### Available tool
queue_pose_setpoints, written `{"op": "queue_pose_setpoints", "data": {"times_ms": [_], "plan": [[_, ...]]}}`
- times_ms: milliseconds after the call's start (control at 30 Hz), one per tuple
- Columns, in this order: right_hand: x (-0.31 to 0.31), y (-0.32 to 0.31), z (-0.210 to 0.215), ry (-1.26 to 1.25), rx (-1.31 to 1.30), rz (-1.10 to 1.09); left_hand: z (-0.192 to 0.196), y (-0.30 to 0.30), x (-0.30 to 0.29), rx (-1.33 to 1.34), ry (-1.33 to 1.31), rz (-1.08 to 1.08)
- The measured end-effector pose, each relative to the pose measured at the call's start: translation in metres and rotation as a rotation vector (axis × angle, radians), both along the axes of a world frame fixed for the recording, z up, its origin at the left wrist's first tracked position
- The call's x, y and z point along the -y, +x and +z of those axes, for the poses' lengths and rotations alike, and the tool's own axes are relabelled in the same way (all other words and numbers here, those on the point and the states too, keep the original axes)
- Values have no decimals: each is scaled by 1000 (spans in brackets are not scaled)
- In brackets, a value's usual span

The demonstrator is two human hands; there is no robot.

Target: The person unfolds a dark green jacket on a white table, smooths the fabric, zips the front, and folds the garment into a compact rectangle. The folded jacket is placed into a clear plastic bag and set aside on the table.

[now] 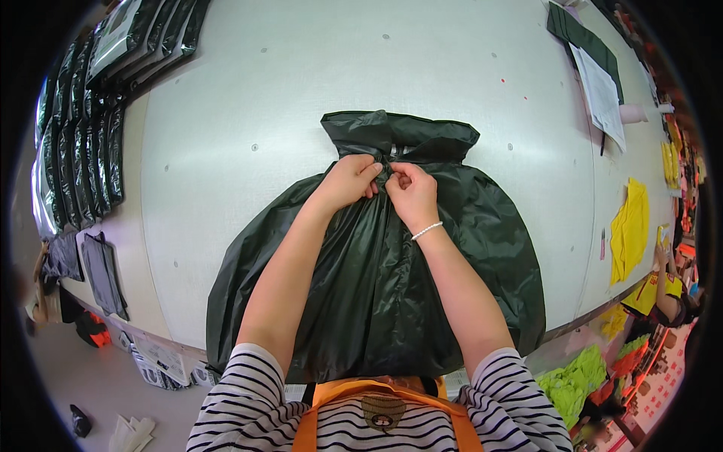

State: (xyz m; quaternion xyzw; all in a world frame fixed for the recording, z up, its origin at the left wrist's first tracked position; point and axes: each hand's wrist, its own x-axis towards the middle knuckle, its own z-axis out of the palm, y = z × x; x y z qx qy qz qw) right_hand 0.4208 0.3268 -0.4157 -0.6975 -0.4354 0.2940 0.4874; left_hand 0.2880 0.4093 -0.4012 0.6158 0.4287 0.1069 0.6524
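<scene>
A wide dark green garment [482, 226] of thin shiny fabric, shaped like a cape or poncho, lies spread on the table in front of me. Its stand-up collar [437, 135] points away from me, and folds fan out below it toward my body. At the front of the neck, my left hand [352, 181] pinches the fabric with thumb and fingers. Close by on the right, my right hand [413, 194] has its fingers curled and pinched at the same neck opening. Whatever small fastening may lie between the fingertips is hidden.
Glossy packed dark bundles [83, 135] are stacked along the left side. A folded dark cloth [104, 273] lies at the table's left edge. White papers [599, 94] and yellow cloth [629, 230] lie at the right. Another person's arm [664, 282] shows at the far right.
</scene>
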Motion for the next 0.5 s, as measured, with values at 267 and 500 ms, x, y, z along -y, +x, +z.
{"op": "queue_pose_setpoints", "data": {"times_ms": [267,500], "plan": [[2,1,-1,48,33,75,-5,4,2,-27,84,-46],[5,-2,0,94,37,36,-11,6,10,-57,243,2]]}}
